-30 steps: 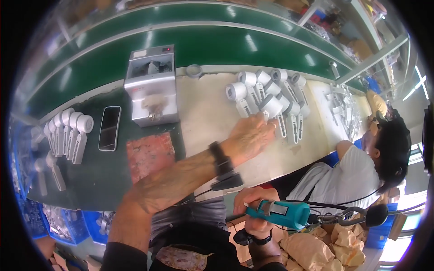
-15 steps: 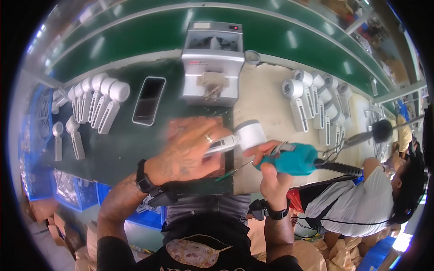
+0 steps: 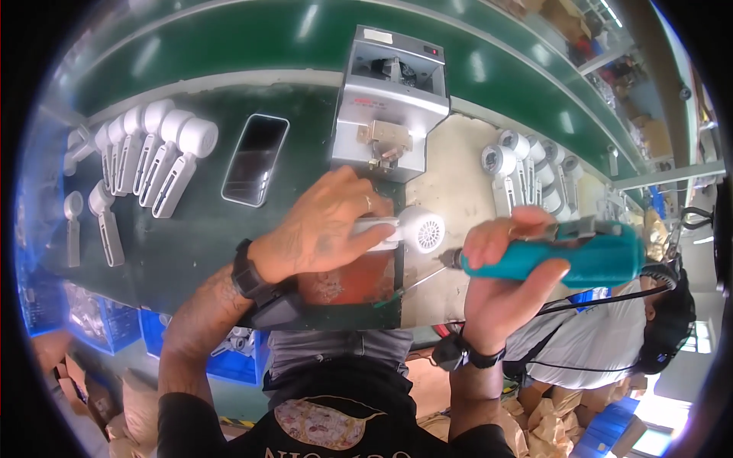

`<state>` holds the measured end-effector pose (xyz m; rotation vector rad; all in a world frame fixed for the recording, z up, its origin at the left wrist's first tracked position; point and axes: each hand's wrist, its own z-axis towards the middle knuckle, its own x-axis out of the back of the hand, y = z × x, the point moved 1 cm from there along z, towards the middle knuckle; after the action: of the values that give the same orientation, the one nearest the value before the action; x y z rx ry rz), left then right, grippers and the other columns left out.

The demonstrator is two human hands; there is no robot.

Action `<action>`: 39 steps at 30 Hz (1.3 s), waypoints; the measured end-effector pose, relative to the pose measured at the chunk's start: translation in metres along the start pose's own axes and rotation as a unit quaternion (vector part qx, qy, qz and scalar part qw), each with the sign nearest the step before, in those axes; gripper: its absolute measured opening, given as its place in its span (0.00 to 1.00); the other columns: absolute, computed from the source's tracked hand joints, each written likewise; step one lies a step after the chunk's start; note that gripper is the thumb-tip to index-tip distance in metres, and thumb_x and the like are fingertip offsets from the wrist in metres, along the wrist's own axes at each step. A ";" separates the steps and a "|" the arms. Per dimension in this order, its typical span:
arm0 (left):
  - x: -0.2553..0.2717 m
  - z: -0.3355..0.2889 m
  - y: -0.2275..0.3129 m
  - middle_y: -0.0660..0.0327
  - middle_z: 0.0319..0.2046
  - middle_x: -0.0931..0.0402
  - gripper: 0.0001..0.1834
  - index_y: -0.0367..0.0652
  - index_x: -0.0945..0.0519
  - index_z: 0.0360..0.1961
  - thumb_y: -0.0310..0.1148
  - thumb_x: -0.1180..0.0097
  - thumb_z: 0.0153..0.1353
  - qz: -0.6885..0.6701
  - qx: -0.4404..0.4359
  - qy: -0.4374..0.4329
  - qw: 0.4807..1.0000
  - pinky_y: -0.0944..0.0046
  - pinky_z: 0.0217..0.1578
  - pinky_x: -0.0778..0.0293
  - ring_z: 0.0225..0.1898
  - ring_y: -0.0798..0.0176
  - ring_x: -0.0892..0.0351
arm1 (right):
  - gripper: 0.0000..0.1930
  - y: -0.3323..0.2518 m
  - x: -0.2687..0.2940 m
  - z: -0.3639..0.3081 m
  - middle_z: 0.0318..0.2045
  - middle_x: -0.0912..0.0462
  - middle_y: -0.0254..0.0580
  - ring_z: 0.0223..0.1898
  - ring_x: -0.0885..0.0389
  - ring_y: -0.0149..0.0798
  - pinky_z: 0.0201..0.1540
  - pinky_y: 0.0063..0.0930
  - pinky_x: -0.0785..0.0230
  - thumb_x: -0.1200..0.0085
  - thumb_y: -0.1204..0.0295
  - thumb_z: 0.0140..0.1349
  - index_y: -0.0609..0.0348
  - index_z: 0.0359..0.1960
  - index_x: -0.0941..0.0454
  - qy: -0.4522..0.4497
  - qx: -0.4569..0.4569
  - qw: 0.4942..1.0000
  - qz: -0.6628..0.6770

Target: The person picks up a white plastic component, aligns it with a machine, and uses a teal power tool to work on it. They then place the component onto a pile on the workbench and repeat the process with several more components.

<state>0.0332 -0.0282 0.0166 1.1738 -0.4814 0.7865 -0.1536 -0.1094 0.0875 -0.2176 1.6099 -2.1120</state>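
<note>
My left hand (image 3: 313, 229) is closed round the handle of a white handheld fan (image 3: 422, 230). The fan's round head points right, its slotted grille showing. Most of the handle lies hidden under my fingers. To the right, my right hand (image 3: 508, 286) grips a teal electric screwdriver (image 3: 569, 256), whose tip points left toward the fan head and stays apart from it. Below the fan, a thin hand screwdriver with a green handle (image 3: 388, 298) lies across the edge of a reddish-brown pad (image 3: 347, 281). Just beyond my left hand stands a silver screw feeder (image 3: 393, 107).
White fans stand in rows at the left (image 3: 156, 153) and right (image 3: 527, 164). A phone (image 3: 256, 160) lies left of the feeder. Blue bins (image 3: 114, 324) hold parts below the table's left edge. A co-worker in a white shirt (image 3: 588, 336) sits at the right.
My right hand has drawn the electric screwdriver away from the fan, to the right. The fan head has turned, so its grille now shows. The whole view has shifted slightly.
</note>
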 end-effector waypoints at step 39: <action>-0.008 -0.014 -0.006 0.62 0.41 0.23 0.21 0.47 0.19 0.45 0.41 0.30 0.50 0.010 -0.014 0.041 0.999 0.53 0.44 0.29 0.42 0.56 0.25 | 0.28 0.060 -0.040 0.036 0.20 0.30 0.40 0.21 0.31 0.35 0.25 0.31 0.36 0.49 0.46 0.68 0.66 0.40 0.32 -0.134 0.032 0.990 -0.005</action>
<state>0.0320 -0.0187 0.0024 1.1085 -0.4361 0.8401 -0.0882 -0.1345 0.0474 -0.4667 1.3848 -2.0388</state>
